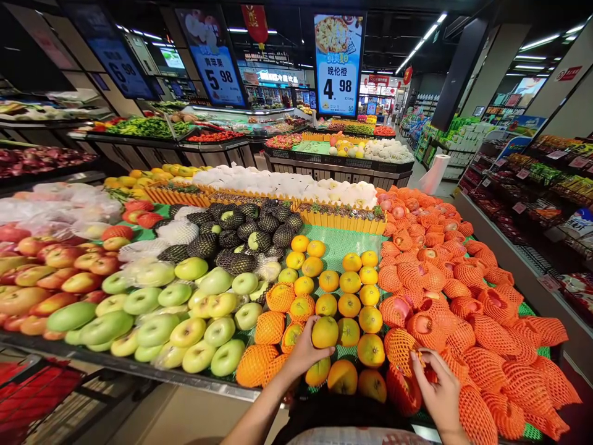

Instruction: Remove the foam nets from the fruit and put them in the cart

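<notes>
Way off to the left of both hands there's a heap of red and yellow apples point(50, 272), and closer in a spread of green apples point(176, 309) sitting on the front edge of the display shelf point(115, 364). Up and back from the left hand is a pile of dark fruit in black netting point(245, 232).

The left hand point(303, 352) comes up from the bottom of the view and its fingers are curled around one orange point(325, 332) near the front of the bare orange pile, thumb on the near side, so it's gripping that fruit. Just left of that hand are a few oranges in orange foam sleeves point(271, 327). Behind it the loose oranges point(343, 284) lie in rows on green matting point(333, 244).

Between the two hands sit a couple more bare oranges, right at the front edge.

The right hand point(438, 389) is low at the front, well apart from the left hand, fingers pinched on the edge of an orange foam net point(407, 386) beside it. Can't tell whether there's fruit inside that net. To the right of this hand is a big mound of net-wrapped fruit point(463, 309), some pinkish ones showing through. Far behind, a price sign point(339, 62) hangs over the aisle.
</notes>
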A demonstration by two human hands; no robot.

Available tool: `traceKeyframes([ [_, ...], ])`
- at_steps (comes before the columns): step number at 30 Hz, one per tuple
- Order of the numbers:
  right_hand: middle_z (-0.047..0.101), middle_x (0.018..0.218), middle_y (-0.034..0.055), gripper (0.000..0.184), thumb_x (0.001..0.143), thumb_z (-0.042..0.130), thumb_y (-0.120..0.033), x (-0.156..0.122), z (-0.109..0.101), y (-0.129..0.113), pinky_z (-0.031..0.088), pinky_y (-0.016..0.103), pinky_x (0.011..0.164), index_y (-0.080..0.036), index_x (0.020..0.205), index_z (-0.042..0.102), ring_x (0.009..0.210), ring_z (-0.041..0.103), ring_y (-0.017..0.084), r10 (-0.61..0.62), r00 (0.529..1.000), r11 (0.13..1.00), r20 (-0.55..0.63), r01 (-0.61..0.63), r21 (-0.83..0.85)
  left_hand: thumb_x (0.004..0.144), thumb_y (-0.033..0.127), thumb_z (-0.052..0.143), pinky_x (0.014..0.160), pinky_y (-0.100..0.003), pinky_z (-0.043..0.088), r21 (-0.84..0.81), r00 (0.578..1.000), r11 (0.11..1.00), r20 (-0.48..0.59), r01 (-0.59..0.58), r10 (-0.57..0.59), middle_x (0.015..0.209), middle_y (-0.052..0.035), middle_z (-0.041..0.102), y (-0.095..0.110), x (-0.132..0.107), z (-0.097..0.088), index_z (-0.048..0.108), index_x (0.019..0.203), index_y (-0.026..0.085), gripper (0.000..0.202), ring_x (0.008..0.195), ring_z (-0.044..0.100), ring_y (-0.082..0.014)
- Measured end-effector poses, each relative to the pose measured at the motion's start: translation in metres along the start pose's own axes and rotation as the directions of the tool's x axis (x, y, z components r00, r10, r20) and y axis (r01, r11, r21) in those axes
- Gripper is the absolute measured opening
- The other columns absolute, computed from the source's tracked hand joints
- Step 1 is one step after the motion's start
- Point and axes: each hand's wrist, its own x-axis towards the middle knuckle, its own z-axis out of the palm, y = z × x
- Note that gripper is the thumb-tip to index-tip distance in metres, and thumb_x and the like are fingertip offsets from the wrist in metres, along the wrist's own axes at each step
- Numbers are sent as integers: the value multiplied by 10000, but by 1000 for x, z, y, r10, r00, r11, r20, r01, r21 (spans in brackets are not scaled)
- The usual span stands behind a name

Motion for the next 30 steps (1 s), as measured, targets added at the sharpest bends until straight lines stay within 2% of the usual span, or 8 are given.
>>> traceKeyframes([
  [2, 774, 813, 28, 251, 1020, 703, -355, 1, 0, -2, 607, 240, 660, -229, 803, 700, 698, 778, 198, -2, 1000, 1000, 4, 2, -5, 704, 443, 821, 1172, -564, 475, 225, 995, 971, -41, -81, 92, 1463, -167, 584, -4, 5, 2, 503, 1403, 213, 801, 1367, 563, -412],
  [5, 769, 806, 27, 257, 1023, 700, -354, 2, -1, -4, 598, 234, 633, -229, 799, 693, 686, 776, 196, -9, 1000, 1000, -3, 9, -12, 745, 348, 794, 1163, -550, 475, 517, 991, 852, -40, -89, 128, 1476, -171, 552, -2, 9, 5, 503, 1477, 204, 801, 1390, 527, -416],
  [9, 763, 801, 20, 252, 1026, 701, -359, 3, -1, -4, 607, 237, 651, -230, 810, 693, 680, 771, 191, -35, 999, 999, -7, 35, -25, 786, 281, 829, 1154, -495, 466, 811, 999, 585, -37, 18, 22, 1462, -165, 561, 17, 13, 6, 487, 1548, 196, 839, 1377, 536, -398],
  [12, 755, 799, 12, 251, 1031, 696, -353, 3, 0, -6, 607, 231, 665, -231, 812, 692, 681, 769, 182, -47, 999, 999, 3, 48, -23, 820, 299, 851, 1154, -472, 448, 880, 997, 469, -44, 72, -69, 1501, -196, 573, 30, 17, 9, 453, 1565, 150, 857, 1379, 567, -385],
  [18, 746, 789, 17, 276, 1025, 701, -358, 1, 1, -8, 598, 227, 642, -227, 784, 681, 694, 775, 189, -14, 1000, 1000, 4, 14, 1, 806, 298, 841, 1143, -482, 420, 891, 987, 433, -87, 138, -136, 1387, -254, 660, 29, 26, 19, 503, 1486, 81, 790, 1310, 629, -421],
  [22, 757, 789, 29, 271, 1017, 706, -365, 0, 0, -7, 605, 248, 637, -224, 786, 692, 682, 771, 203, 2, 1000, 1000, 2, -2, 3, 754, 400, 865, 1205, -538, 373, 886, 982, 439, -79, 147, -169, 1413, -288, 649, 27, 31, 21, 481, 1531, 98, 917, 1373, 591, -467],
  [27, 758, 782, 23, 265, 1012, 708, -359, 2, 1, -7, 599, 246, 649, -227, 782, 696, 662, 759, 195, 0, 1000, 1000, 1, 0, 16, 678, 480, 893, 1340, -612, 123, 873, 977, 460, -77, 162, -198, 1263, -344, 701, 23, 38, 19, 487, 1530, -2, 1060, 1354, 600, -527],
  [30, 755, 786, 18, 270, 1011, 711, -358, 1, 0, -8, 593, 236, 651, -228, 776, 693, 684, 770, 192, 3, 1000, 1000, -6, -3, 21, 731, 591, 842, 1361, -611, 18, 864, 979, 481, -61, 149, -194, 1277, -379, 689, 20, 38, 15, 512, 1500, -55, 1057, 1425, 539, -553],
])
